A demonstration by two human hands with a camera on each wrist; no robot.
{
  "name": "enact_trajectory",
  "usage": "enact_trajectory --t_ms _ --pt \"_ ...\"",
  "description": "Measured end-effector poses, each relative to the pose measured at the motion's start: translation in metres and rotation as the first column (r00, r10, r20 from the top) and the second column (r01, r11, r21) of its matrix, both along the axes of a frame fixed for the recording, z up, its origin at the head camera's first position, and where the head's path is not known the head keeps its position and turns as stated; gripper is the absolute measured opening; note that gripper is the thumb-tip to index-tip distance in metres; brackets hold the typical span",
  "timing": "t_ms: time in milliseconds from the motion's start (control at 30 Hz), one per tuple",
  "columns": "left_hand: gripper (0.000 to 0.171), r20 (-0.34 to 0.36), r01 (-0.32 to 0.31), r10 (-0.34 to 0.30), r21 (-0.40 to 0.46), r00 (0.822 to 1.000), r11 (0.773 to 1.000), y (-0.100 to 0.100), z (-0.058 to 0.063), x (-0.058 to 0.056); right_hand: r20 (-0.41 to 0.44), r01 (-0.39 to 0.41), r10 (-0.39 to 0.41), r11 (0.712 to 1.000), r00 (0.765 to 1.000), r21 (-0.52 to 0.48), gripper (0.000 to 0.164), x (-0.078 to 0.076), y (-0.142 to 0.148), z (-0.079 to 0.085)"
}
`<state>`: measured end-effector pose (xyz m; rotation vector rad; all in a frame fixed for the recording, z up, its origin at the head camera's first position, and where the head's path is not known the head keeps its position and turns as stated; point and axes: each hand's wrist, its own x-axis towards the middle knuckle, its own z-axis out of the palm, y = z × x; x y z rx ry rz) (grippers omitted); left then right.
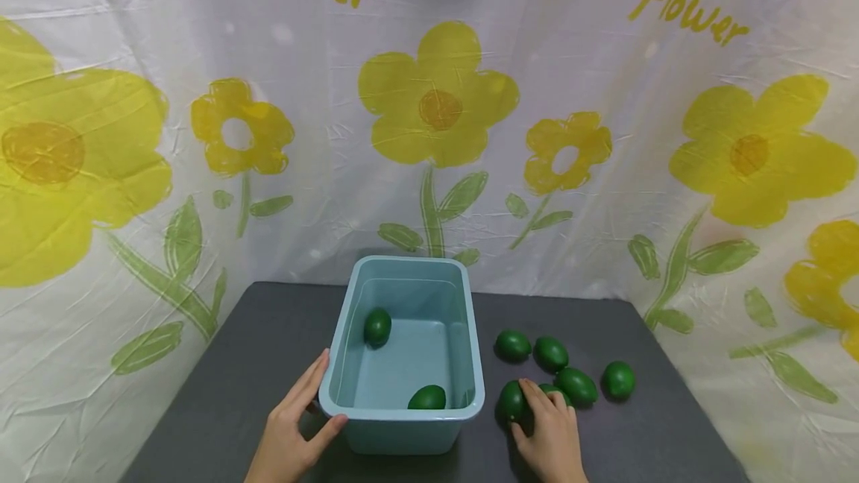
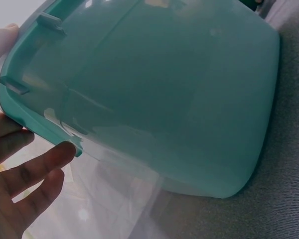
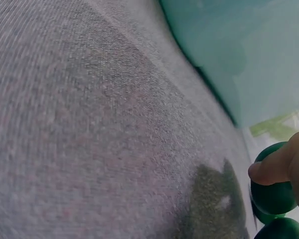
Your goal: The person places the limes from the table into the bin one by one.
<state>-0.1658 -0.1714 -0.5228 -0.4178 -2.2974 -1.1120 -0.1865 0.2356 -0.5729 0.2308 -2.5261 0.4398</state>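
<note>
A light-blue plastic bin (image 1: 399,434) stands on the dark tabletop, with one green lime (image 1: 378,327) at its left wall and another lime (image 1: 427,397) near its front. My left hand (image 1: 287,427) holds the bin's front left corner, thumb at the rim and fingers along the left side. In the left wrist view the fingers (image 2: 42,167) lie by the underside of the lip. To the right of the bin, my right hand (image 1: 553,434) grips a lime (image 1: 511,402) between thumb and fingers; the right wrist view shows the thumb across this lime (image 3: 271,194).
Several more limes lie around the right hand, among them one at the back (image 1: 513,346), one at the far right (image 1: 618,380) and one partly hidden behind the fingers (image 1: 555,391). A white flower-printed curtain (image 1: 322,207) surrounds the grey-clothed table (image 1: 208,408).
</note>
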Motion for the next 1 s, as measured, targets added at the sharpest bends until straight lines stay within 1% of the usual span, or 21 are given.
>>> enact_trajectory --t_ms 100,200,300,400,533,600,667,733,900,1000 --pt "0.088 -0.006 -0.002 0.002 -0.005 1.000 1.000 0.000 0.000 -0.001 0.038 0.013 -0.010 0.997 0.999 -0.075 0.076 0.001 0.001 0.002" --pt "0.088 -0.008 0.001 -0.001 -0.005 1.000 1.000 0.000 0.000 0.000 0.128 0.038 -0.016 0.984 0.992 -0.175 0.073 0.001 0.002 0.005" --pt "0.088 -0.008 0.001 -0.001 -0.003 1.000 1.000 0.000 0.000 0.000 0.232 0.086 -0.019 0.956 0.973 -0.279 0.071 0.000 0.004 0.009" --pt "0.088 -0.006 -0.003 0.003 -0.003 1.000 1.000 0.000 0.000 0.000 0.301 0.132 -0.019 0.924 0.953 -0.358 0.070 -0.001 0.006 0.015" --pt "0.088 0.004 -0.003 0.003 -0.003 1.000 1.000 0.000 0.000 0.000 0.382 0.197 -0.024 0.884 0.924 -0.423 0.072 -0.001 0.006 0.023" --pt "0.087 0.009 -0.003 0.003 -0.004 1.000 1.000 0.000 0.001 0.000 0.417 0.227 -0.020 0.862 0.909 -0.454 0.072 -0.002 0.005 0.027" --pt "0.087 0.012 -0.001 0.001 -0.003 1.000 1.000 0.000 0.001 0.000 0.440 0.243 -0.007 0.841 0.898 -0.483 0.072 -0.002 0.005 0.030" --pt "0.087 0.012 -0.001 0.001 -0.002 1.000 1.000 0.000 0.001 0.000 0.449 0.248 0.020 0.812 0.893 -0.529 0.073 -0.003 0.005 0.032" --pt "0.088 -0.002 0.008 -0.008 0.002 1.000 1.000 -0.001 -0.001 0.000 0.463 0.267 0.085 0.720 0.882 -0.640 0.077 -0.005 0.006 0.038" --pt "0.088 -0.011 0.016 -0.016 -0.002 1.000 1.000 -0.001 -0.001 -0.001 0.478 0.292 0.094 0.686 0.873 -0.667 0.079 -0.006 0.006 0.042"
